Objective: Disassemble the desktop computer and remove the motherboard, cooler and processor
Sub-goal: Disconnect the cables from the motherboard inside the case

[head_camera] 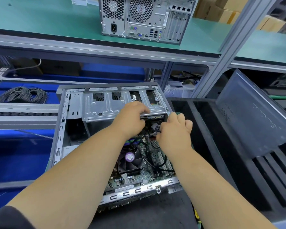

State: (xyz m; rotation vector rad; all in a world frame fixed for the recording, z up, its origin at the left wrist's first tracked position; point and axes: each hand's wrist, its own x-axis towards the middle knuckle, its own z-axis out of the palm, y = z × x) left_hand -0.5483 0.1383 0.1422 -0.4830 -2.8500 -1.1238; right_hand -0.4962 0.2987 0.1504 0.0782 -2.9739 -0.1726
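From the head view we stand at a dark bench (155,212) under a green shelf (56,22) bearing a second tower (144,19). The open case (92,104) lies before us, its cooler (130,161) just behind our hands. Our left hand (130,119) curls on the drive cage (106,106); our right hand (173,131) pinches a connector (156,128). The cooler's sticker is unreadable.

Just below the fingers (180,118), a dark square plastic cooler fan (130,160) wears a round purple label on the green printed motherboard (149,176). Beyond the fingers, the silver perforated metal drive cage (104,106); the pinched connector (156,128) looks whitish, perhaps.
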